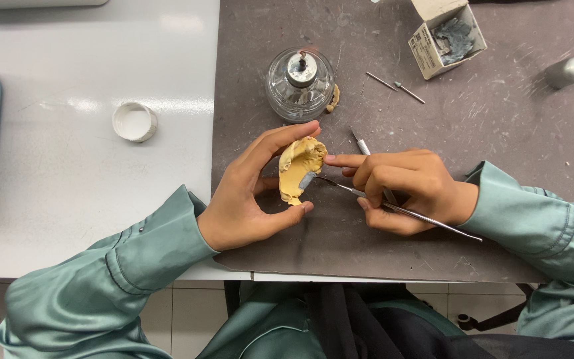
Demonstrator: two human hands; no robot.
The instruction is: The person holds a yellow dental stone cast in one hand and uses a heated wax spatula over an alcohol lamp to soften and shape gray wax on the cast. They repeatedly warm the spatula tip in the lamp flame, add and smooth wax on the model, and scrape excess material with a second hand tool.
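Head view, looking down on a dark grey work mat laid over a white table. The left hand is curled round a yellow dental cast, thumb beneath and fingers over the top, holding it on edge just above the mat. The right hand is closed in a pen grip on a slim metal carving instrument, whose flat tip meets the lower face of the cast; the forefinger stretches out to touch the cast's rim. A second thin tool passes beneath that hand. The step appears to be trimming or shaping at the cast's surface, and the next stroke probably calls for a firm left-hand hold and light, controlled blade pressure. Behind the cast stands a clear glass spirit lamp with a metal wick cap, unlit as far as can be seen. At top right an open white carton, printed in dark text on its side, holds grey material. Two short burs lie near it, and a white round lid rests on the table
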